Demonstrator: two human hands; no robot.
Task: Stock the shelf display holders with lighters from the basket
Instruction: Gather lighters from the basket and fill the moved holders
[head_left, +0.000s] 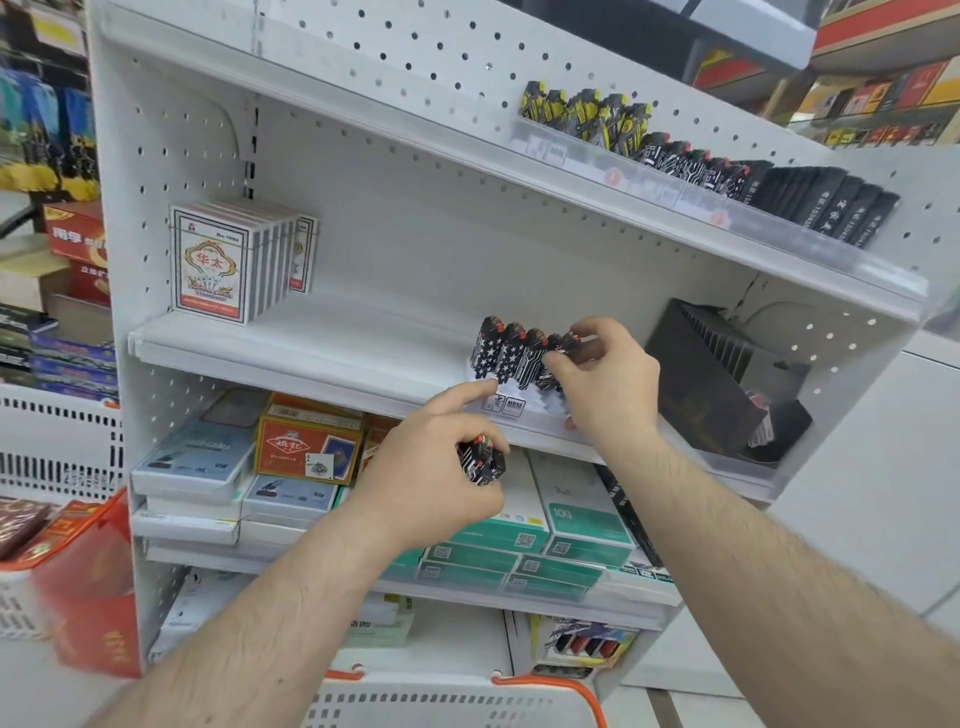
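Note:
Several black-and-white patterned lighters (506, 351) stand in a row in a clear display holder (511, 402) on the middle shelf (311, 353). My right hand (602, 374) pinches the rightmost lighter in that row between thumb and fingers. My left hand (441, 467), just below the shelf edge, holds a bunch of the same lighters (482, 461) in its curled fingers, and its index finger points at the holder's front. The white basket (467, 701) with an orange handle shows at the bottom edge.
Stacked playing card boxes (228, 260) stand at the shelf's left. A black ribbed holder (727, 374) sits at its right. More lighters and black boxes (701, 161) line the top shelf. Flat boxes (519, 530) fill the shelf below. A red box (88, 587) stands at left.

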